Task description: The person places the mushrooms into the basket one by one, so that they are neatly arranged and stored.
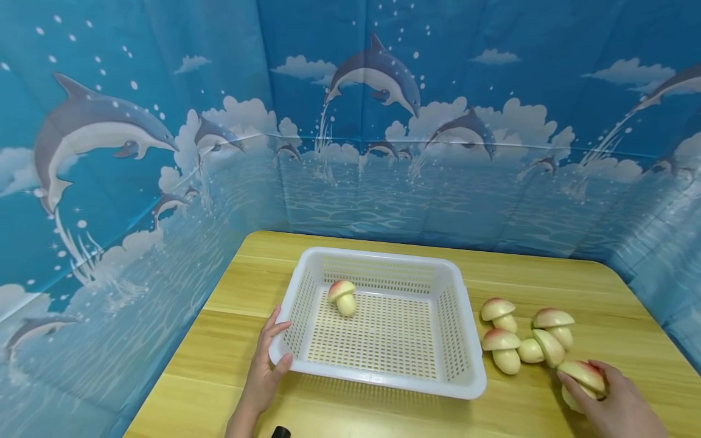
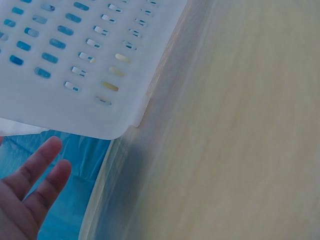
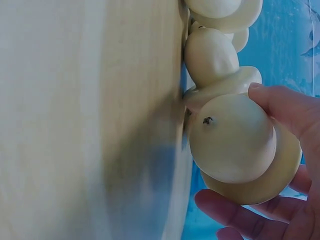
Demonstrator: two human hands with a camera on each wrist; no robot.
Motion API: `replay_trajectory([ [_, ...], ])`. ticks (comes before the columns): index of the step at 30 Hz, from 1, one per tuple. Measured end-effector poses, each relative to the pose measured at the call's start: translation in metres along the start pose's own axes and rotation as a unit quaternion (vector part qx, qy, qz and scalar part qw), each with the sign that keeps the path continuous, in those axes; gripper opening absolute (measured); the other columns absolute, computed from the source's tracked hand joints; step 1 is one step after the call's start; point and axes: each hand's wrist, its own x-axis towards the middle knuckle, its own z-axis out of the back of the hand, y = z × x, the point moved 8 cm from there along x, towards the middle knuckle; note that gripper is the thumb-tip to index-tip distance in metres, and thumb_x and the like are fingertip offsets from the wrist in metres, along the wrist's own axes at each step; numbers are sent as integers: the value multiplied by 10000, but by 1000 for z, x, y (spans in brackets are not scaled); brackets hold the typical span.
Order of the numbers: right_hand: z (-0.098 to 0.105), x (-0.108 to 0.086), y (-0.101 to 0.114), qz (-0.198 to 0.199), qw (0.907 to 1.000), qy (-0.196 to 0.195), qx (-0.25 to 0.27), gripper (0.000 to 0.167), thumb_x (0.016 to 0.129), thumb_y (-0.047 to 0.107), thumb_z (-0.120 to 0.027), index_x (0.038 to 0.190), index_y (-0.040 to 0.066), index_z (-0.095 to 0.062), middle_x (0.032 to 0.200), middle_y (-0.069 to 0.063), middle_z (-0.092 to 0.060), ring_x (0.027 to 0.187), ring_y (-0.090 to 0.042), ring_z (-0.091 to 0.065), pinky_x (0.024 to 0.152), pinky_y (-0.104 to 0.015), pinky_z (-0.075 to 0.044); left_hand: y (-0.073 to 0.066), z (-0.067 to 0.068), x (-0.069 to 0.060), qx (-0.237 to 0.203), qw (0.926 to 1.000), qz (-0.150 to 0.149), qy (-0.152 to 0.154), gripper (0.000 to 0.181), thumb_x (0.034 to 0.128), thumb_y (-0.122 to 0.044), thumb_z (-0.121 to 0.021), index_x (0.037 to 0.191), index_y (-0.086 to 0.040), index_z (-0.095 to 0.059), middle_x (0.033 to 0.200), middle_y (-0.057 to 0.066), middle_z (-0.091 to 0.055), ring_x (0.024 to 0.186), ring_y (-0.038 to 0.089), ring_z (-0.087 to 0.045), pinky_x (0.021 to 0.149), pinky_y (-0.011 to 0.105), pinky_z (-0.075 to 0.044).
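A white plastic basket with slotted walls stands on the table, one toy mushroom inside near its left back. My left hand holds the basket's front left corner between thumb and forefinger; in the left wrist view two other fingers stretch out below the wall. At the right, my right hand grips a pale yellow, red-tinged toy mushroom, thumb on one side and fingers on the other. Several more toy mushrooms lie clustered just beyond it, some touching each other.
The yellow wood-grain table ends at a rounded back edge. A blue dolphin-print curtain hangs behind and to the sides. A small black object shows at the bottom edge of the head view.
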Motion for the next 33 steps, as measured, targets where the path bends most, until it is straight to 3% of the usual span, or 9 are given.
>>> replay_trajectory([
  [8, 13, -3, 12, 546, 9983, -165, 114, 885, 849, 623, -541, 1209, -174, -407, 930, -298, -569, 760, -385, -579, 585, -441, -440, -2, -1, 0, -63, 9999, -88, 77, 501, 879, -67, -499, 1370, -92, -407, 1571, 45, -128, 1336, 344, -276, 912, 356, -432],
  [15, 14, -4, 22, 815, 9963, 134, 258, 746, 884, 595, -508, 1143, -104, -490, 769, -73, -577, 617, -199, -525, 519, -350, -397, -2, 0, 1, 49, 9998, -156, 92, 505, 876, -71, -503, 1370, -87, -402, 1567, 81, -132, 1327, 403, -269, 911, 362, -431],
  [33, 25, -15, 38, 1257, 9904, -416, 394, 567, 908, 555, -504, 1023, 1, -539, 626, -57, -461, 466, -172, -402, 421, -290, -299, -1, 0, 0, 60, 9999, -131, 89, 503, 879, -85, -499, 1373, -103, -405, 1569, 57, -133, 1343, 385, -245, 931, 362, -415],
])
